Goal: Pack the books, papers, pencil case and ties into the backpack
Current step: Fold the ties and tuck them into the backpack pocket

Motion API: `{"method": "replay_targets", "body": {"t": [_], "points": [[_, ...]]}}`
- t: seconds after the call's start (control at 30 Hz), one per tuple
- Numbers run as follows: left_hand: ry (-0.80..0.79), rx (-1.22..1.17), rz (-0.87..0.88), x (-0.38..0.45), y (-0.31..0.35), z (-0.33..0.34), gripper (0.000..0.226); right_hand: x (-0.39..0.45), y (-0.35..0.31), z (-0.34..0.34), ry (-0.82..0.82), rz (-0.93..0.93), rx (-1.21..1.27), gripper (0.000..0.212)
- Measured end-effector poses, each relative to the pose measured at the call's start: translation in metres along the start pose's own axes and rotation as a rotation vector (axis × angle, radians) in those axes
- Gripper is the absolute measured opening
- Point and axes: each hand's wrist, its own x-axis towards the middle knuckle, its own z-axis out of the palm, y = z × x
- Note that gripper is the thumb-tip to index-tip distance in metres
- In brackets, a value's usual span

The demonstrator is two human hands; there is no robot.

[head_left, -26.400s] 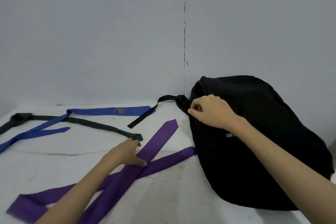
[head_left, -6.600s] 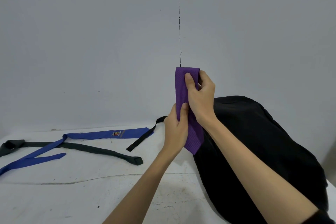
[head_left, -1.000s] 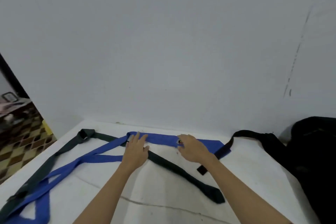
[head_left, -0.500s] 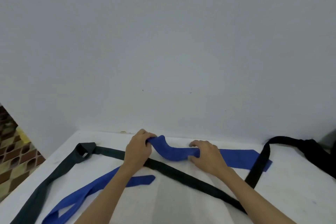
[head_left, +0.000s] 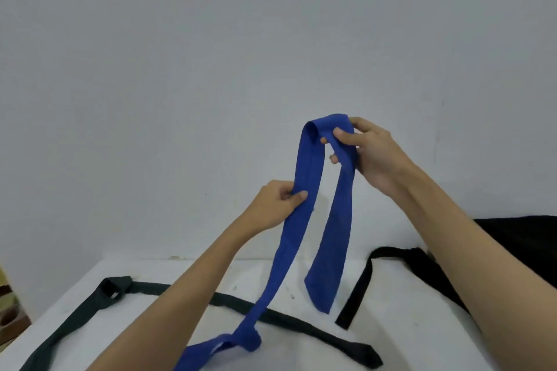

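Your right hand point(head_left: 372, 156) pinched the blue tie point(head_left: 310, 190) at the top of its fold, thumb on the front, fingers curled behind. Your left hand point(head_left: 275, 205) pinched the left strand lower down. The wide pointed end hung free just above the white table point(head_left: 407, 340); the narrow end trailed onto the table, crossing the dark green tie point(head_left: 301, 324) lying flat there. The black backpack point(head_left: 527, 238) sat at right, its strap point(head_left: 358, 289) on the table.
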Motion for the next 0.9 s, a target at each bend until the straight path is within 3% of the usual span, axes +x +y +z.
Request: {"method": "replay_targets", "body": {"t": [0.17,0.33,0.5,0.63,0.8,0.9], "points": [[0.192,-0.127,0.094,-0.004,0.071,0.024,0.023,-0.039,-0.057,-0.069,0.015,0.000,-0.066,0.015],[0.223,0.101,0.344,-0.005,0.172,0.062,0.023,-0.084,-0.086,-0.117,-0.091,0.041,-0.216,0.044],[0.229,0.217,0.497,-0.008,0.220,0.102,0.033,-0.103,-0.088,-0.139,-0.040,0.055,-0.087,0.023],[0.210,0.021,0.420,-0.009,0.225,0.119,0.022,-0.107,-0.090,-0.146,0.027,-0.002,-0.038,0.014],[-0.064,-0.093,0.185,-0.013,0.205,0.135,0.027,-0.104,-0.100,-0.150,0.061,-0.124,0.144,0.014],[0.049,-0.176,0.222,-0.012,0.194,0.147,0.027,-0.099,-0.106,-0.146,0.078,-0.195,0.034,0.007]]}}
